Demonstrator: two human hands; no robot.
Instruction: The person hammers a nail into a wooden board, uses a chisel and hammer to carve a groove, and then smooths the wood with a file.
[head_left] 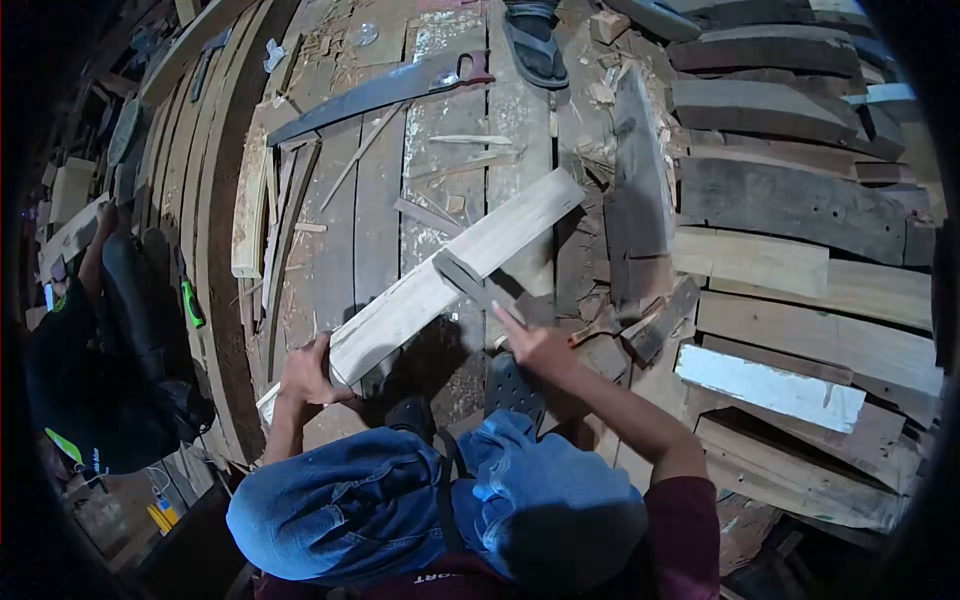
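A long pale wooden board (460, 245) lies slanted across the floor in front of my knees, from lower left to upper right. My left hand (308, 372) grips its lower left end, fingers over the top edge. In my right hand (540, 350) is a machete (460, 274) with a broad, dark blade. Its blade overlaps the middle of the board in this view. The closed right hand hides most of the handle. Beyond the board, a handsaw (375, 97) with a reddish-brown handle rests on the floorboards.
Stacked planks and beams (800, 330) fill the right side, one with a white face (770, 387). Thick timbers (225, 200) line the left, where a green-handled tool (192, 303) lies. Another person (90, 340) sits far left. Wood scraps (470, 150) and a sandalled foot (535, 45) are ahead.
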